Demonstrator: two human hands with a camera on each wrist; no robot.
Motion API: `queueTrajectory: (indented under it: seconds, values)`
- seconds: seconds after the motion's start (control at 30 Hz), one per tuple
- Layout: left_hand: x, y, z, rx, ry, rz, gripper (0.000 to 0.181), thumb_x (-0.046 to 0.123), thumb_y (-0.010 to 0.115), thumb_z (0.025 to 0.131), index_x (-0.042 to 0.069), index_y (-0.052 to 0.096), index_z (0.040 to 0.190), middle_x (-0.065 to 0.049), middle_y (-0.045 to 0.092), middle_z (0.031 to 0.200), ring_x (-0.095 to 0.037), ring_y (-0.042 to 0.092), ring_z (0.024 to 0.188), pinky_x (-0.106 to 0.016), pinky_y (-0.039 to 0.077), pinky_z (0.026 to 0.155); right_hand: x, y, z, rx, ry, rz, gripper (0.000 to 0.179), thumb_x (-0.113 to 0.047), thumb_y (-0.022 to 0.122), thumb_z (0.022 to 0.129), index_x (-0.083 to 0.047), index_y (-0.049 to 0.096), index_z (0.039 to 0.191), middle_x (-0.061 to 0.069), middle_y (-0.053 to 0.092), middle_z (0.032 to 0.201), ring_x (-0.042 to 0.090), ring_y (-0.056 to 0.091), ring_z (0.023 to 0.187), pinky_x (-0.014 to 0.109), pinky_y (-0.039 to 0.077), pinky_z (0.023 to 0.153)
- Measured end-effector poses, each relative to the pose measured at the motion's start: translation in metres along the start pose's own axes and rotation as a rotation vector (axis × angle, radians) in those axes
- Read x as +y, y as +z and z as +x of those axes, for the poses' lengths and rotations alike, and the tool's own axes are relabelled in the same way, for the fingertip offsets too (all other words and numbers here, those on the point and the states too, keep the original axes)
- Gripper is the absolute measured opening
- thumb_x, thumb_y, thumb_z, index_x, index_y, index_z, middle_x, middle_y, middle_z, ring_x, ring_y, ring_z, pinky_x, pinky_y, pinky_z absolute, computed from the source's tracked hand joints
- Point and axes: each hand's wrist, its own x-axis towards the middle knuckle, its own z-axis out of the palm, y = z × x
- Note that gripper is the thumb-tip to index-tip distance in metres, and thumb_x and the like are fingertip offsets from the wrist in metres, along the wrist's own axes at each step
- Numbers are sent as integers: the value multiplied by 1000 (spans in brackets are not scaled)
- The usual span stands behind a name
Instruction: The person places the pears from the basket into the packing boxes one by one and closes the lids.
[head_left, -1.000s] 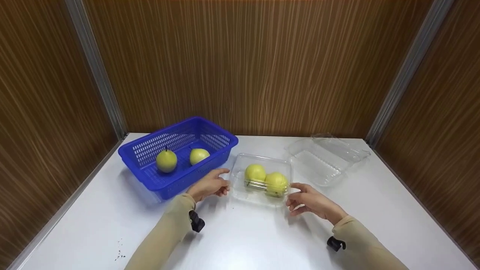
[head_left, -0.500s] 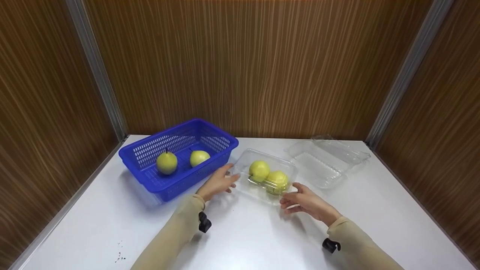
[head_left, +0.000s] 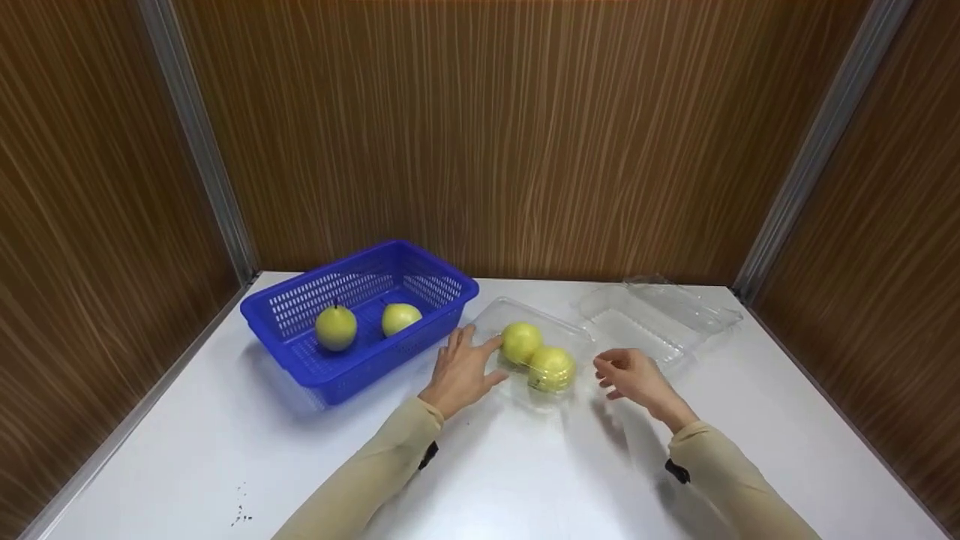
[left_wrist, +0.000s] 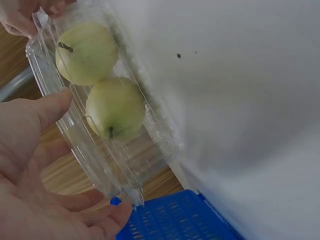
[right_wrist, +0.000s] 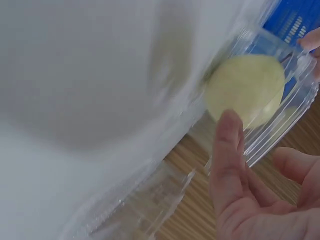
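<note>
A clear plastic clamshell box holds two yellow-green pears, one touching the other. Over the box's left end, my left hand spreads its fingers; in the left wrist view its fingertips are right at the rim's corner. My right hand is by the right end of the box, fingers loosely bent with nothing between them. From the right wrist, one finger overlaps the near pear.
A blue plastic basket with two more pears stands at the left, close to the left hand. Behind the right hand lies another clear plastic box, its lid open. Wood-patterned panels bound the white table at back and sides.
The box with the pears has turned slightly clockwise. My left hand has moved forward and right over its left end. My right hand has drawn off to the right from its front corner.
</note>
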Motion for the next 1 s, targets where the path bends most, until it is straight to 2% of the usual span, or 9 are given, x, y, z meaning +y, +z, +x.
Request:
queueTrajectory:
  seconds: [0.07,0.17,0.27,0.43,0.57,0.8,0.9,1.0]
  values:
    - [2,1,2,-8,-1,8,54,36,72,88,22,57,138,-25,41,146,-41,42,133,-61,42,100,2,-5,5,100,-77,-130,31,-12,57,96,10,63,118,24,69,101,31,68,90,38,57,74]
    - [4,4,4,-16,-17,30,54,38,71,88,24,57,139,-24,43,146,-40,48,129,-58,44,99,5,-12,11,235,-175,-317,24,-4,59,91,8,68,110,23,71,100,36,67,94,47,54,83]
    - [6,6,8,-34,-49,45,54,41,69,89,27,56,139,-21,43,146,-39,49,128,-59,43,101,9,-18,16,289,-202,-427,23,0,60,89,6,68,109,25,70,106,42,64,104,54,49,91]
    - [10,11,14,-44,-90,62,55,44,66,90,30,53,141,-19,42,148,-38,48,129,-59,42,103,18,-25,21,248,-159,-536,32,2,60,89,7,62,121,30,64,117,47,59,111,57,48,92]
    - [13,14,18,-27,-85,91,54,45,67,89,31,54,140,-19,42,147,-37,52,124,-55,46,98,25,-27,22,205,-91,-574,38,2,57,91,6,56,128,30,63,120,47,60,112,58,49,89]
    - [19,16,23,49,-41,151,49,44,69,88,27,59,133,-21,52,135,-39,61,104,-51,50,84,33,-33,19,219,-99,-631,31,3,52,87,4,66,114,22,72,97,38,68,86,52,53,68]
    - [20,16,27,65,-40,167,47,44,69,87,26,61,130,-21,55,130,-39,63,97,-49,50,80,33,-36,16,199,-89,-631,30,1,52,87,3,68,112,23,72,97,40,68,85,52,53,66]
    - [21,18,32,74,-58,174,47,43,70,87,26,61,130,-20,55,129,-39,63,97,-50,50,83,32,-39,14,166,-57,-633,31,-3,51,86,1,69,112,22,72,99,43,67,89,56,52,69]
